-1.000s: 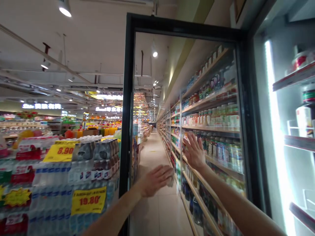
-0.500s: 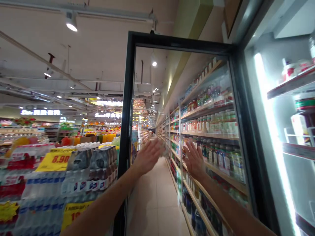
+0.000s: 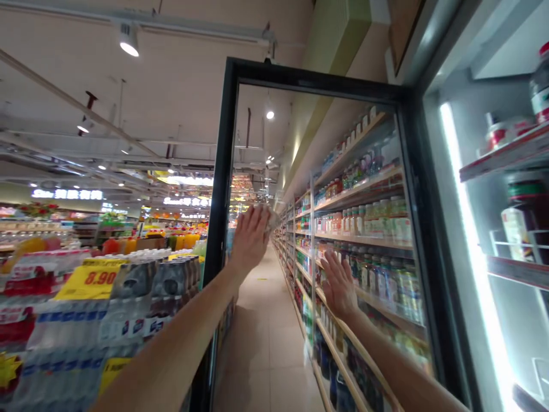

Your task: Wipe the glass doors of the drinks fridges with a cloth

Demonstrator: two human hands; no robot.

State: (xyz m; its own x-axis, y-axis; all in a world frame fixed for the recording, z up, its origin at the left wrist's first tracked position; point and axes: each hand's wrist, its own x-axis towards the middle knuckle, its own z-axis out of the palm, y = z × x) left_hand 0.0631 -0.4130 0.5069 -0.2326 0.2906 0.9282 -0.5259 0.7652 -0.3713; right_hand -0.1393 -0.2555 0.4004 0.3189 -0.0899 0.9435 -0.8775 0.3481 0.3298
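Note:
An open glass door (image 3: 369,83) with a black frame stands in front of me. My left hand (image 3: 251,239) lies against its pane with the fingers stretched, pressing a pale crumpled cloth (image 3: 271,218) to the glass. Most of the cloth is hidden behind the fingers. Lower on the pane and to the right, my right hand (image 3: 340,286) has its fingers spread, palm towards the glass, with nothing visible in it.
At right is the lit cooler, with bottles on its shelves (image 3: 506,163). Bottle-filled shelves (image 3: 364,237) show in the glass, along a tiled aisle floor (image 3: 257,337). Stacked packs of bottled drinks (image 3: 64,320) with a yellow price sign (image 3: 92,279) stand at left.
My left hand has moved up and to the left across the pane with the cloth. My right hand has stayed in nearly the same place. The view has shifted slightly.

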